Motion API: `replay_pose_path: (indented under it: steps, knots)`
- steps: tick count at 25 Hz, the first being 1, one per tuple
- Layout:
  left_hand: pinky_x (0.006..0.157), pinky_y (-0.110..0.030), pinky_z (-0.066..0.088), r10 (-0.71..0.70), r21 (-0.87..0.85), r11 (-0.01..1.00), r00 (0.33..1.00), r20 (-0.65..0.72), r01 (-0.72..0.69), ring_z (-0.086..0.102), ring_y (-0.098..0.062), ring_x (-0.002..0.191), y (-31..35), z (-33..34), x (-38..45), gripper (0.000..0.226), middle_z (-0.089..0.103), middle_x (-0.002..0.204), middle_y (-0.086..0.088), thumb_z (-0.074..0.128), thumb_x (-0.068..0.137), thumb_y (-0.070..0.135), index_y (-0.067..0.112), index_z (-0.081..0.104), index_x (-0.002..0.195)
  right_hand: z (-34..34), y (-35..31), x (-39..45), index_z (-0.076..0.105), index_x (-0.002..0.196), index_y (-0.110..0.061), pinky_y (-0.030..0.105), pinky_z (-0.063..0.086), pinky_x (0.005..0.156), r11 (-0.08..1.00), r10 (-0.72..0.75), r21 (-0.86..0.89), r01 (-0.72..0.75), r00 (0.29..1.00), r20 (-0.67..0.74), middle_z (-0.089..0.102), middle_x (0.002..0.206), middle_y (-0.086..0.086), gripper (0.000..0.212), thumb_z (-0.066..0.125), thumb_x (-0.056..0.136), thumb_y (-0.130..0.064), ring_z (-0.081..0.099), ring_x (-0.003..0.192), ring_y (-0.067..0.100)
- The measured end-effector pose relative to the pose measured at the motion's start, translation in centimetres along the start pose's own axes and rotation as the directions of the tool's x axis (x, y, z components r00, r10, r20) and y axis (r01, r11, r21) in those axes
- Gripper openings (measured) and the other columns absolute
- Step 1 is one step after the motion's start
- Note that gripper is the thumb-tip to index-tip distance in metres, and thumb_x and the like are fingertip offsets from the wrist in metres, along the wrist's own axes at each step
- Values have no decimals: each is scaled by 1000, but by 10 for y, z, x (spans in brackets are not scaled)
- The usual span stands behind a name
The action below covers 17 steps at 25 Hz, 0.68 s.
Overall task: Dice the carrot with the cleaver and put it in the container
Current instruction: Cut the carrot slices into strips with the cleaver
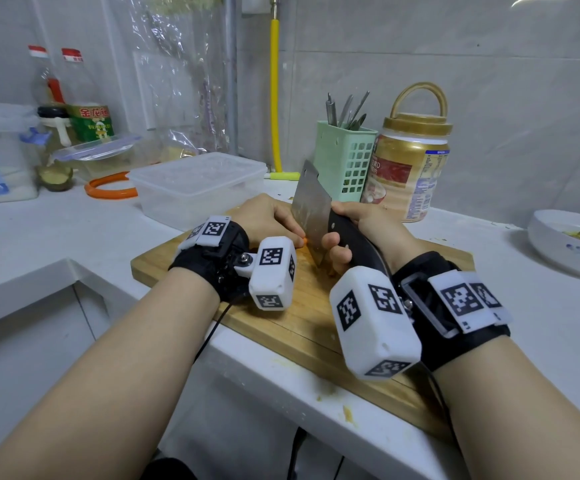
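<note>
The carrot (pixel 304 240) lies on the cutting board (pixel 283 317), nearly hidden under the left hand (pixel 268 216) pressing it down. The right hand (pixel 358 225) has its grip wrapped round the cleaver (pixel 311 206) handle, blade against the carrot. The container (pixel 197 185) stands behind on the table (pixel 558 306).

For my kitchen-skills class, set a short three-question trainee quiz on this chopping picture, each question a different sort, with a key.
1. True or false: the right hand grips the cleaver by its dark handle.
2. Multiple choice: the clear container stands A) on the cutting board, B) behind it on the counter, C) in the green utensil basket.
3. Fill in: the left hand steadies the ____ on the board.

Key: 1 true; 2 B; 3 carrot.
</note>
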<state>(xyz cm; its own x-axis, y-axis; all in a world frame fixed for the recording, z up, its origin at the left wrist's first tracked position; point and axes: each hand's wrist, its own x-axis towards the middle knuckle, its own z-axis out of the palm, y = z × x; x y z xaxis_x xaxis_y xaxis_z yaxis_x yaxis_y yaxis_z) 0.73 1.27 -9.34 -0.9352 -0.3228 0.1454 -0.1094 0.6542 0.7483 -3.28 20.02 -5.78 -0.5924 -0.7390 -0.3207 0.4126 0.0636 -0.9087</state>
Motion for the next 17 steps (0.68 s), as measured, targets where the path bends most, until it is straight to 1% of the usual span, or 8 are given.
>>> replay_pose_path:
  steps: [3,6,9,11,14,15,17]
  knots:
    - [94,-42,53,-1,-1,1000,1000,3,1,69,-13,88,1,1,0,10,74,77,8,85,70,18,25,79,74,-4,-1,3,41,109,-13,13,32,34,1000,28,-3,-28,999,17,42,55,4,23,45,99,-34,38,29,13]
    - [94,-42,53,-14,10,1000,999,33,13,69,-13,89,2,0,0,10,75,79,9,84,71,19,27,78,74,-8,1,3,41,103,-13,13,32,35,1000,21,3,-21,1000,23,42,55,4,21,44,99,-34,38,29,13]
    - [93,-41,53,-28,32,999,999,28,27,68,-15,92,2,0,2,12,74,84,7,84,70,19,28,78,74,-11,2,3,40,100,-15,13,31,36,999,13,41,-14,999,38,43,55,3,19,43,99,-33,37,30,13]
    - [89,-36,55,-25,42,999,999,29,23,68,-13,88,3,-1,3,13,73,83,8,83,71,17,27,77,75,-14,2,3,40,95,-16,13,30,37,997,7,71,-10,999,52,44,53,3,18,43,99,-33,38,30,13]
    - [77,-25,51,-14,20,1000,999,49,13,63,-3,75,6,-1,0,11,70,71,17,82,73,12,20,77,78,-17,3,2,39,91,-15,14,29,40,996,-2,86,-2,999,49,44,53,2,20,44,99,-33,38,30,13]
    - [75,-22,50,-11,9,1000,999,53,10,63,-1,74,7,-1,-1,10,70,71,17,82,73,11,19,77,78,-17,4,2,39,91,-15,14,29,40,995,-5,95,1,999,49,44,53,2,21,44,99,-33,38,30,13]
    - [79,-22,50,-18,-11,1000,999,45,18,64,-2,79,8,0,-2,9,74,79,11,83,73,13,18,78,78,-19,4,3,39,89,-14,13,30,39,992,-17,123,12,999,42,43,54,3,22,44,99,-33,38,30,13]
